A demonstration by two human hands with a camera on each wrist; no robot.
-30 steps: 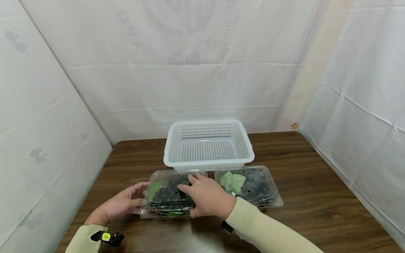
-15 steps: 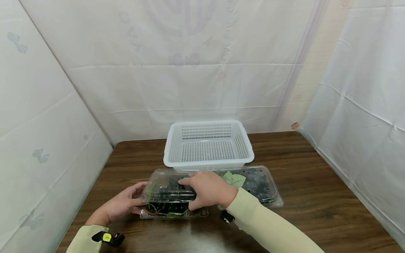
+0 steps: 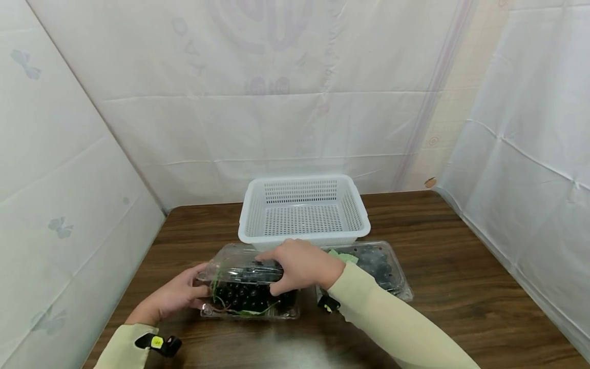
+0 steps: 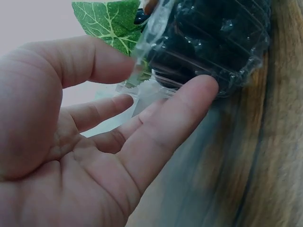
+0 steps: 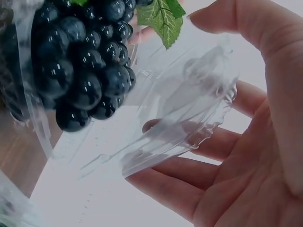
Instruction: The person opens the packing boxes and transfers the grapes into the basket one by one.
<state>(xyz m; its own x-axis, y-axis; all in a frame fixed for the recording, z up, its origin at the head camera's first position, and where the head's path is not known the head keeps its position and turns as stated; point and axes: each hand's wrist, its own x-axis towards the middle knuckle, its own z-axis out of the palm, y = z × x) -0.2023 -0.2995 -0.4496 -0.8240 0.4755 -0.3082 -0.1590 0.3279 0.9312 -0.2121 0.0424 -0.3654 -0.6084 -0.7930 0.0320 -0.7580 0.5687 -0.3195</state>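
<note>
A clear plastic clamshell box (image 3: 251, 313) of dark grapes (image 3: 241, 295) sits on the wooden table, its lid (image 3: 235, 259) raised at the front and tilted toward the back. My left hand (image 3: 180, 293) holds the box's left end, the thumb at the plastic edge and the other fingers lower down, as the left wrist view shows. My right hand (image 3: 301, 264) grips the lid's right end. In the right wrist view its fingers (image 5: 218, 142) lie behind the clear lid (image 5: 170, 109), beside the glossy grapes (image 5: 85, 85) and a green leaf (image 5: 165, 21).
A second clamshell box (image 3: 380, 264) with dark grapes and a leaf stands on the right, partly hidden by my right arm. Behind both boxes is a white perforated basket (image 3: 304, 240) with nothing in it. White sheeting (image 3: 286, 123) encloses the table's back and sides.
The first box's lid has come up at the front and swung backward with my right hand, exposing the grapes. My left hand has stayed at the left end.
</note>
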